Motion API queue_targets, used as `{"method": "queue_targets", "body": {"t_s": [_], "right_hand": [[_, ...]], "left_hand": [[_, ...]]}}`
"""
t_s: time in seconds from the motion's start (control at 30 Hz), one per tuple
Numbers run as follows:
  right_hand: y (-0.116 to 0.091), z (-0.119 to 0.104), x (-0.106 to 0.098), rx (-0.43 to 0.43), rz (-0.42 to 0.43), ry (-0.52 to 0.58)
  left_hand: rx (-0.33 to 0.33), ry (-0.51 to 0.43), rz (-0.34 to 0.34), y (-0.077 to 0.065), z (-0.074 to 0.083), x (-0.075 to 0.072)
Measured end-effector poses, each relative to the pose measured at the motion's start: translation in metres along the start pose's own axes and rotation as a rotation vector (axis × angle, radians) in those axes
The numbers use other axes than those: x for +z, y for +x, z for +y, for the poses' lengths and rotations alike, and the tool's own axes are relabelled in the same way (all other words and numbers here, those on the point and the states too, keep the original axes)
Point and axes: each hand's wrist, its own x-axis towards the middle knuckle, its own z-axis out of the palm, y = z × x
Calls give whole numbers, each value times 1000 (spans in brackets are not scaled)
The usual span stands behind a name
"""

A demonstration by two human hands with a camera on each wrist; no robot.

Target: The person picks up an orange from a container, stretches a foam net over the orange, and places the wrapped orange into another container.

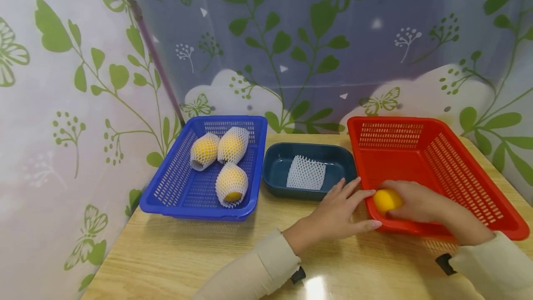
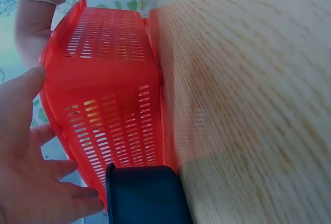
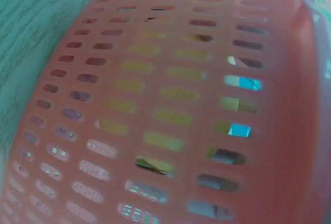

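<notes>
My right hand (image 1: pixel 412 200) reaches into the red basket (image 1: pixel 399 170) at its near left corner. Its fingers curl round a smooth, bare yellow fruit (image 1: pixel 387 200). With fingers spread, my left hand (image 1: pixel 339 212) lies along the outside of that corner, its thumb and fingertips right at the rim. The left wrist view shows the same left hand (image 2: pixel 36 167) beside the slotted basket wall (image 2: pixel 108 125). In the right wrist view, the slotted wall (image 3: pixel 170 94) fills the picture, and yellow shows through its slots; the right hand is mostly hidden behind it.
A dark teal tray (image 1: pixel 270 189) stands between the baskets, holding an empty white foam net (image 1: pixel 306 173). On the left, a blue basket (image 1: pixel 193 210) holds three yellow fruits in foam nets (image 1: pixel 232 184). All stand on a wooden table (image 1: pixel 175 258) before a patterned curtain (image 1: pixel 291 36).
</notes>
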Motion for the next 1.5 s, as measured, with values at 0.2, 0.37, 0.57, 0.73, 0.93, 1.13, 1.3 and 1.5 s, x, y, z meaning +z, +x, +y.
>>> {"method": "queue_targets", "body": {"t_s": [0.2,0.37,0.57,0.73,0.93,1.13,1.3,1.5], "right_hand": [[-5,-5,-9,10,62,33],[-9,-12,-15,-5,97,68],[-14,-18,-23,-38,162,61],[-17,-27,-29,-69,216,46],[-21,-45,-34,-98,276,55],[-19,-68,-32,-158,357,66],[-11,-85,-23,-228,423,67],[-1,-99,-5,-278,464,63]], "left_hand": [[-2,13,-6,1,1,0],[-4,27,-9,1,1,0],[-6,-41,31,-2,-4,-8],[-9,-167,146,-8,-13,-23],[-58,-369,235,-15,-22,-39],[-105,-656,217,-21,-29,-49],[-156,-867,147,-30,-32,-55],[-144,-1037,103,-38,-41,-55]]}}
